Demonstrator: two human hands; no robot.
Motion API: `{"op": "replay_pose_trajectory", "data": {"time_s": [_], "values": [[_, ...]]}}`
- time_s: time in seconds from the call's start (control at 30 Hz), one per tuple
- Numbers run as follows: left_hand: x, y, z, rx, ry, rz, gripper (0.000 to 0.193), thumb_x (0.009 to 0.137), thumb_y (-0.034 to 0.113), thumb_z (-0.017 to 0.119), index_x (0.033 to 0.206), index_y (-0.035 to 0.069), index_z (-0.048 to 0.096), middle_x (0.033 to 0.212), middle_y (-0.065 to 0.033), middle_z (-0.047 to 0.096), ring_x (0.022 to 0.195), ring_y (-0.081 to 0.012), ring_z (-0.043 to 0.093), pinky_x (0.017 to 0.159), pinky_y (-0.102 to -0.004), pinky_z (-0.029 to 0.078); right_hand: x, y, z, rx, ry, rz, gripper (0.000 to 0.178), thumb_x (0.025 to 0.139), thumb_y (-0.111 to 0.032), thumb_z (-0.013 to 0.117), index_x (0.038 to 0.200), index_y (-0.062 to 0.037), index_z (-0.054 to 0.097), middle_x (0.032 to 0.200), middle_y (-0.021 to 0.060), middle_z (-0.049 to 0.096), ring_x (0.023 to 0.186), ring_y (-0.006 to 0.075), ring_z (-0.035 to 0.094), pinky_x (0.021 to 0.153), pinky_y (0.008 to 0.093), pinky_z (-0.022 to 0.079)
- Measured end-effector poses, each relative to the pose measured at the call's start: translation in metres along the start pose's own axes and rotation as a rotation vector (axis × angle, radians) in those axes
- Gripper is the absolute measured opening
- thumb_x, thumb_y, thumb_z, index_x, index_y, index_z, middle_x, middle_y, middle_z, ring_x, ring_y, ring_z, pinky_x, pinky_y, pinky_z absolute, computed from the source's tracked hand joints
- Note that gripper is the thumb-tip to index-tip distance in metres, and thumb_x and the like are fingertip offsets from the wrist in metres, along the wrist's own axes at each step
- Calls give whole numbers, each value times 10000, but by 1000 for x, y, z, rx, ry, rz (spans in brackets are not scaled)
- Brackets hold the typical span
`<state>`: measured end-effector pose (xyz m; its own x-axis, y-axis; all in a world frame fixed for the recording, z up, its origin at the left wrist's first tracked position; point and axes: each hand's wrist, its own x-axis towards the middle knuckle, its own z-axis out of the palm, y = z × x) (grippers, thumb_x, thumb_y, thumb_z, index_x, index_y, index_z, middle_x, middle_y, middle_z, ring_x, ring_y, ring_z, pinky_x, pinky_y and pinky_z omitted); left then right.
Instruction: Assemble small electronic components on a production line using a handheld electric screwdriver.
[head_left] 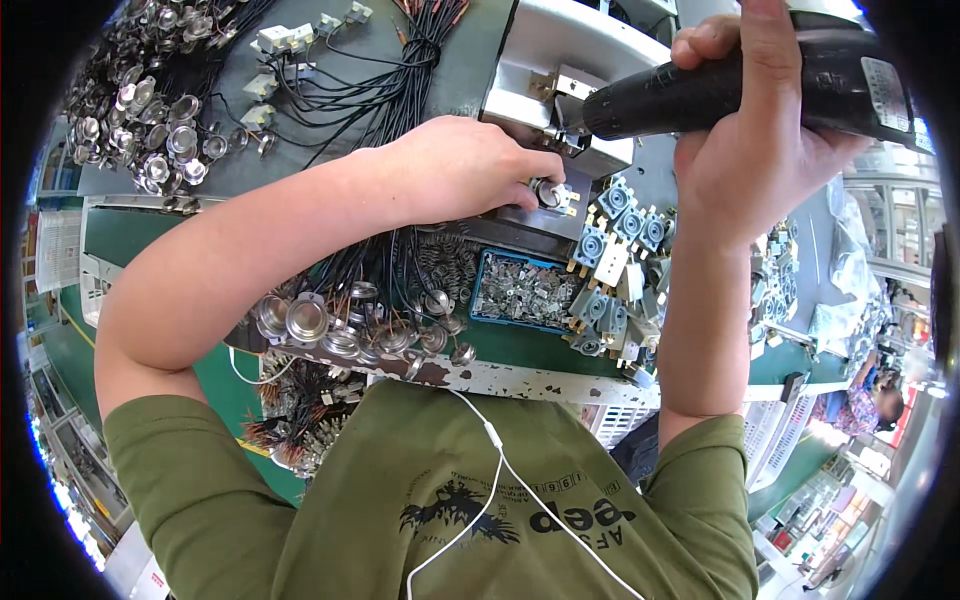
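Just beyond the fingers of the left hand (455,170), a small round metal part (549,194) is pinched and steadied on the grey fixture (560,60), while the black power screwdriver (700,95) is gripped firmly by the closed fingers of the right hand (760,150), its tip held just above the part. A fastening step is judged to be in hand. The tip must next be lowered squarely onto the part while it is kept from turning.
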<state>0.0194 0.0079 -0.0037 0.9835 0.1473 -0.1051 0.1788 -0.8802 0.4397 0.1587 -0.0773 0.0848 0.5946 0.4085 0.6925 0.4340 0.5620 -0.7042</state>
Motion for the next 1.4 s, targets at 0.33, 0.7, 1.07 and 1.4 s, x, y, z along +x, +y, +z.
{"op": "replay_pose_trajectory", "data": {"time_s": [0.33,0.7,1.07,1.4], "values": [[1,0,1,10,-7,-13,346,967,309,649,1306,245,617,962,-115,712,928,-347,705,797,-460,566,0,-3,6,-23,-84,58,177,931,-75,752,1033,11,635,721,52,647,535,125,603,497,261,487],[-3,-2,9,5,88,26,353,957,358,641,1291,251,676,1000,-113,731,945,-334,719,818,-458,571,-5,-10,-3,-19,-103,10,168,930,-70,734,1019,28,630,735,88,661,505,141,619,454,268,503],[-2,-2,3,26,48,21,332,956,369,654,1253,220,661,1040,-98,734,988,-329,716,853,-466,568,-25,-20,-25,-163,-87,127,238,963,-144,724,1031,68,641,637,60,593,512,147,579,516,276,475],[-2,2,4,81,60,6,329,963,373,651,1254,219,650,994,-85,743,960,-323,722,844,-459,575,-31,-5,-28,-176,-66,208,177,956,-90,735,1032,34,634,665,50,610,507,134,580,493,254,459]]}}
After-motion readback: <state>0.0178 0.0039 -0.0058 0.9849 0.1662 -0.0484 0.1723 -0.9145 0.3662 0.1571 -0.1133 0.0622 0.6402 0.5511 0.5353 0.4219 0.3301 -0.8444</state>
